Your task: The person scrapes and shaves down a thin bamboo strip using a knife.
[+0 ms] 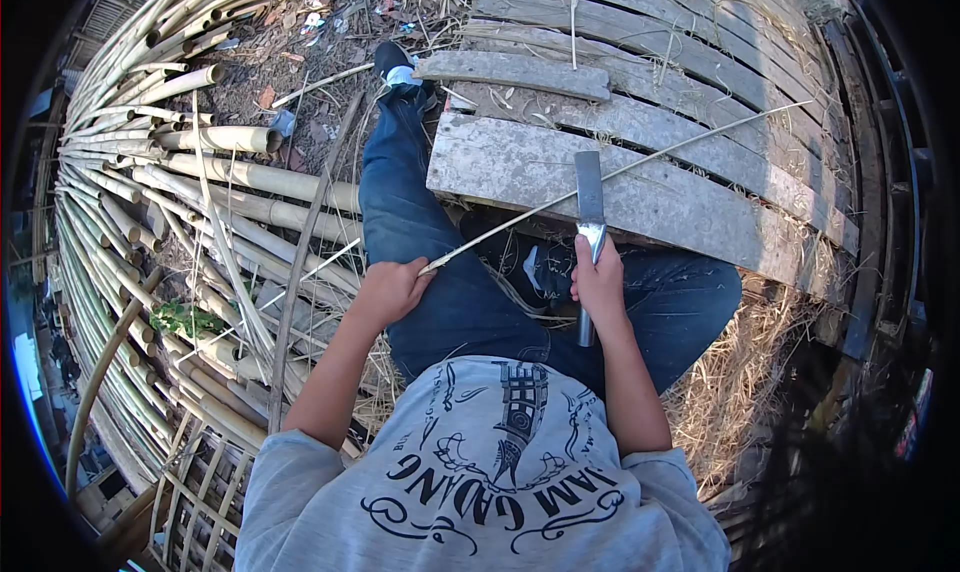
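Strip (530,216) is extending over planks (510,162); the left hand (394,290) is pinching its end, the right hand (600,280) gripping a knife (589,187).

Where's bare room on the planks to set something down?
On the wide grey wooden plank nearest the knees: one patch between the flat steel blade and the plank's left end; another right of the blade, below the thin pale bamboo strip. Crowded: left ground, packed with round yellowish bamboo poles.
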The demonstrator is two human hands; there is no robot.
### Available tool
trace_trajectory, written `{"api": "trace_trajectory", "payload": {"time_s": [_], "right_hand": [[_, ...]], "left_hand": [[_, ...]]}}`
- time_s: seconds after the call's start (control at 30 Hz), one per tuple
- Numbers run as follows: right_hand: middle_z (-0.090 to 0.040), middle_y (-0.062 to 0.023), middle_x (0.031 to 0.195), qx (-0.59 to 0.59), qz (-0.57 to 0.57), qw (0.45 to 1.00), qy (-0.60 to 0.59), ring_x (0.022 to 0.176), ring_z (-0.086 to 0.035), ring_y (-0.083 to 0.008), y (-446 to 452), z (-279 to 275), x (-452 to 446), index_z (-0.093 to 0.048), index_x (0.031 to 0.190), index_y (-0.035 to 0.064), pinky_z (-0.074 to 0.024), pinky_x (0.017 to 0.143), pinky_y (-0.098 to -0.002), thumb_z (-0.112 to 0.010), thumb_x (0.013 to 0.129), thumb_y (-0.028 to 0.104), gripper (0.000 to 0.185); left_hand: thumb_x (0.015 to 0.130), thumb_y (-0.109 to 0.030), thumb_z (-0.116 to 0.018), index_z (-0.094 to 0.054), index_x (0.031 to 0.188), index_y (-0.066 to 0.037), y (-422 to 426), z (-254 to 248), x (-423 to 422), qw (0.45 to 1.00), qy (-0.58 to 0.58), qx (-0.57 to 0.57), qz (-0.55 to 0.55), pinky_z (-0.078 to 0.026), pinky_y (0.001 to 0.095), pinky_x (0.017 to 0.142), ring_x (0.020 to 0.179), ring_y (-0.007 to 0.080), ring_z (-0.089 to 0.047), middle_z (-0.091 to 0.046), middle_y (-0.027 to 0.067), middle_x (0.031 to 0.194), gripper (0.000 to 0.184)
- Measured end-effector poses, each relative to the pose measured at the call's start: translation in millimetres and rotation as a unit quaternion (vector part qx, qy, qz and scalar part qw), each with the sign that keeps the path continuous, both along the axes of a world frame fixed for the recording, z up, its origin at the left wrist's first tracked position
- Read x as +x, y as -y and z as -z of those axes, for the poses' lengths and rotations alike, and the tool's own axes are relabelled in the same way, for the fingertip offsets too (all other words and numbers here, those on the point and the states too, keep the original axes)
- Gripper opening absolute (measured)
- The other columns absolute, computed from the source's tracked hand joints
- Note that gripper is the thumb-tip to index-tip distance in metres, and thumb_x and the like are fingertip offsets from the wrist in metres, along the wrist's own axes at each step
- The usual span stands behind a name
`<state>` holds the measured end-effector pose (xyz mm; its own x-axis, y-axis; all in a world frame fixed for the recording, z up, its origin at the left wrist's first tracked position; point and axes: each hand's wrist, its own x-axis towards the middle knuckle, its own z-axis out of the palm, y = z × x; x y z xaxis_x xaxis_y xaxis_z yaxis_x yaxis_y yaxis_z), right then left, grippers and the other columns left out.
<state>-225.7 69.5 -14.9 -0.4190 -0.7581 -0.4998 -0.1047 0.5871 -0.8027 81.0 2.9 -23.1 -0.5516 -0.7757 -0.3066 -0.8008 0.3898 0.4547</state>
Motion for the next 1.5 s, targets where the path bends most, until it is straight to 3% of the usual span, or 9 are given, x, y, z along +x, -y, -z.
{"api": "trace_trajectory", "payload": {"time_s": [0.23,0.7,0.77,0.87,1.07,1.2,1.33,1.43,1.5], "right_hand": [[-0.056,-0.0049,0.06,0.021,-0.088,0.995,0.035,0.046,-0.056,-0.0128,-4,-2,-1,-0.058,0.103,0.0009,-0.0437,0.042,-0.0298,-0.057,0.097,0.033,0.032],[-0.052,-0.0004,0.059,0.028,-0.023,0.995,0.088,0.043,-0.05,-0.0069,0,5,-9,-0.058,0.107,0.0044,-0.0416,0.038,-0.0225,-0.053,0.1,0.034,0.031],[-0.062,-0.0117,0.066,0.01,0.029,0.997,0.075,0.051,-0.063,-0.0215,-2,12,1,-0.056,0.103,0.0012,-0.0485,0.046,-0.034,-0.057,0.097,0.034,0.034],[-0.064,-0.0311,0.091,-0.016,-0.141,0.989,-0.031,0.096,-0.059,-0.0514,-10,13,23,-0.054,0.109,-0.0021,-0.0485,0.079,-0.0515,-0.056,0.095,0.032,0.037],[-0.065,-0.0202,0.074,0.026,-0.088,0.995,0.032,0.067,-0.066,-0.037,0,14,-4,-0.057,0.097,-0.0021,-0.0501,0.061,-0.0408,-0.058,0.096,0.031,0.033],[-0.065,-0.0274,0.079,-0.076,-0.145,0.979,-0.117,0.084,-0.064,-0.0488,-13,19,19,-0.054,0.106,-0.0009,-0.051,0.066,-0.0486,-0.056,0.097,0.03,0.033],[-0.055,-0.0065,0.059,0.031,-0.137,0.99,0.027,0.049,-0.056,-0.0138,-4,2,-12,-0.057,0.096,0.0002,-0.0441,0.048,-0.0317,-0.06,0.095,0.033,0.033],[-0.055,-0.0045,0.058,-0.016,0.031,0.998,0.045,0.045,-0.054,-0.0142,-1,10,-12,-0.055,0.1,0.0006,-0.0436,0.044,-0.0332,-0.058,0.097,0.032,0.031],[-0.055,-0.0045,0.06,-0.022,-0.067,0.997,0.025,0.044,-0.054,-0.0121,-13,14,4,-0.055,0.106,0.0028,-0.0453,0.043,-0.0302,-0.056,0.098,0.032,0.031]], "left_hand": [[0.096,-0.03,-0.055,-0.06,0.086,-0.007,-1,5,-1,1.0,0.006,-0.013,0.004,-0.048,0.0491,0.057,0.06,0.0389,-0.062,-0.06,0.0181,0.062,0.025],[0.095,-0.028,-0.056,-0.059,0.087,-0.008,-5,7,-4,1.0,-0.001,-0.021,0.003,-0.047,0.0492,0.055,0.059,0.0391,-0.061,-0.058,0.0181,0.059,0.022],[0.095,-0.028,-0.056,-0.059,0.087,-0.008,-6,8,-5,1.0,-0.004,-0.024,0.004,-0.047,0.0495,0.055,0.058,0.0393,-0.06,-0.058,0.0182,0.059,0.022],[0.096,-0.028,-0.056,-0.059,0.087,-0.008,-7,7,-4,1.0,-0.003,-0.025,0.006,-0.047,0.0499,0.055,0.059,0.04,-0.06,-0.059,0.0183,0.059,0.022],[0.096,-0.028,-0.056,-0.059,0.087,-0.008,-10,10,-7,1.0,-0.011,-0.01,-0.015,-0.047,0.0499,0.055,0.059,0.0401,-0.061,-0.059,0.0187,0.06,0.022],[0.095,-0.028,-0.057,-0.059,0.086,-0.008,-14,8,-19,0.999,-0.016,-0.033,-0.011,-0.047,0.0499,0.055,0.06,0.0394,-0.061,-0.06,0.0183,0.06,0.022],[0.094,-0.027,-0.058,-0.059,0.085,-0.008,-13,3,-23,0.999,-0.003,-0.037,-0.017,-0.047,0.0493,0.055,0.059,0.0386,-0.061,-0.06,0.0172,0.059,0.021],[0.094,-0.026,-0.057,-0.058,0.086,-0.007,-14,6,-31,0.999,-0.021,-0.019,-0.034,-0.045,0.0511,0.056,0.061,0.0406,-0.06,-0.059,0.0188,0.06,0.021],[0.094,-0.026,-0.057,-0.058,0.086,-0.007,-14,12,-30,0.999,-0.023,-0.026,-0.036,-0.045,0.051,0.056,0.061,0.0407,-0.06,-0.059,0.0186,0.06,0.021]]}}
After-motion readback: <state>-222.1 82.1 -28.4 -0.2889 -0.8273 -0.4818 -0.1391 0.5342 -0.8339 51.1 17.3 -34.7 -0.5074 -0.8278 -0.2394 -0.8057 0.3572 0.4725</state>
